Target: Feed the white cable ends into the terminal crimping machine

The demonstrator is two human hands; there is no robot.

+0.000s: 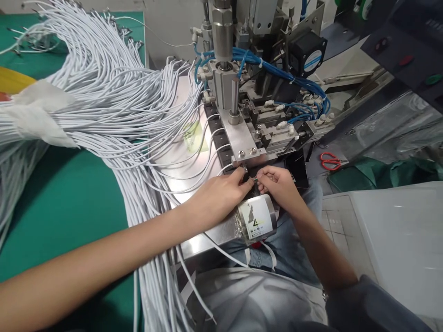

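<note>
My left hand (221,193) reaches over the steel worktop to the front of the bench machine (238,138), its thumb and index finger closing at a small gap below the machine's metal plate. What lies between those fingers is mostly hidden. My right hand (280,185) pinches a small metal connector (255,180) close to the left thumb tip. White cables (204,171) run from a large bundle into the machine's black slotted block (221,138), several of them beside my left hand. Just below both hands is a curved guard with a white warning label (258,219).
The thick bundle of white cables (114,110), wrapped in a white tie (38,113), lies across a green mat (69,193). Blue air hoses (277,74) loop behind the machine. Red-handled scissors (330,161) lie at right, above a white surface (398,240).
</note>
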